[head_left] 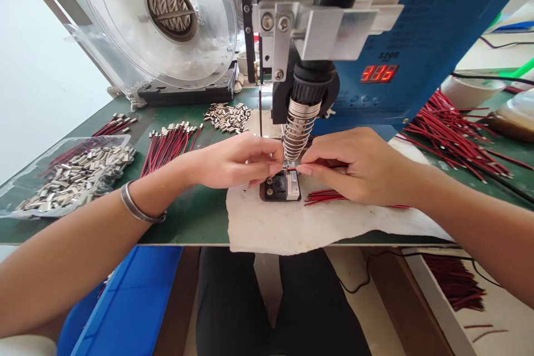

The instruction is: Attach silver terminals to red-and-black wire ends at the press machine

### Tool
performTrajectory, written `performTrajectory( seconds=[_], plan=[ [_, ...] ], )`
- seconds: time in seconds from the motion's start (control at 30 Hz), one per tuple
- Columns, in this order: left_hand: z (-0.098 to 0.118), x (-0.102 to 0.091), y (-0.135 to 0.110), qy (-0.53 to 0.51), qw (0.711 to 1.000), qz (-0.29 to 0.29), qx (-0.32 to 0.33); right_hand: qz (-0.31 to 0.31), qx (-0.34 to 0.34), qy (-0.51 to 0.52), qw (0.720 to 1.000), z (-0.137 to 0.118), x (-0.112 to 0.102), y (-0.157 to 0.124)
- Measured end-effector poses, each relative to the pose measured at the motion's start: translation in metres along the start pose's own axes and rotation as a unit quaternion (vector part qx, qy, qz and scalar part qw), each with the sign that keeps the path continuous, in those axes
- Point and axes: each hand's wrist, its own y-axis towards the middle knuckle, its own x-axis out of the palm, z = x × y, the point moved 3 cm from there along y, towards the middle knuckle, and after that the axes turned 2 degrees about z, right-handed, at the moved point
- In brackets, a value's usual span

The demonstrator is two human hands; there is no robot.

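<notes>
My left hand is closed, its thumb and finger pinched at a small metal connector beneath the soldering iron's tip; the fingers cover most of the connector. From the other side, my right hand pinches a thin red-and-black wire whose end reaches the connector. The soldering iron, wrapped in a coil spring, points down between both hands. Below the fingertips sits a small black-and-white fixture. More red-and-black wires lie on the white cloth under my right hand.
Left on the green table are a plastic tray of metal connectors, a row of wired connectors and a loose connector pile. Behind stand a clear reel and a blue machine. Wire bundles lie at right.
</notes>
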Motion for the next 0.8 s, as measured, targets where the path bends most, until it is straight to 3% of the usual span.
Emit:
performTrajectory(
  seconds=[0.8],
  plan=[
    [-0.0006,0.0017,0.001,-0.004,1.0,-0.001,0.008,0.0,0.034,0.014,0.999,-0.0002,0.0015,0.0016]
  ],
)
